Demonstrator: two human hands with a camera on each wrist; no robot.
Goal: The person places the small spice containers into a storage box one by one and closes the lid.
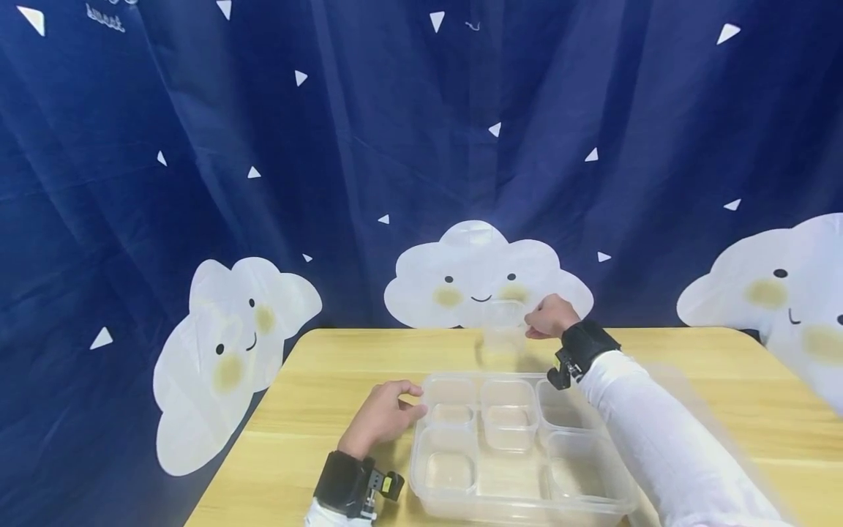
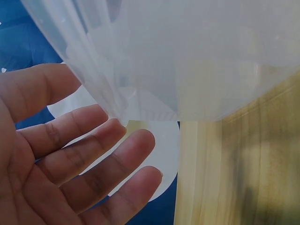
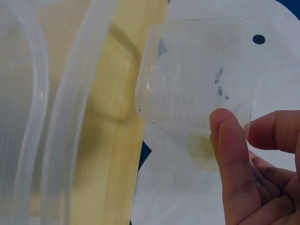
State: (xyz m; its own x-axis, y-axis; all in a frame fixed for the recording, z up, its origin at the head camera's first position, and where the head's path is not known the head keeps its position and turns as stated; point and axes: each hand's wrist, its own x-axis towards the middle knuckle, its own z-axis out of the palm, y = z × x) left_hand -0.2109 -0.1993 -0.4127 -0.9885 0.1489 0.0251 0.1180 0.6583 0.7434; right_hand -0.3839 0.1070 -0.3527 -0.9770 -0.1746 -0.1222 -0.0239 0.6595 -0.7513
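My right hand (image 1: 552, 316) pinches the rim of a small clear plastic container (image 1: 503, 329) between thumb and fingers, over the table's far edge. In the right wrist view the same container (image 3: 187, 75) hangs to the left of the fingertips. A large clear plastic box (image 1: 527, 507) stands on the table, with several small containers inside it in two rows. Between the two front containers the box's floor shows. My left hand (image 1: 385, 413) is at the box's left side, fingers loosely spread and holding nothing; its fingertips are close to the box wall (image 2: 187, 61).
The light wooden table (image 1: 283, 417) ends just behind the held container. Beyond it hangs a dark blue curtain (image 1: 369, 132) with white clouds and triangles. Part of a clear flat sheet or lid (image 1: 672, 388) lies right of the box, partly hidden by the right sleeve.
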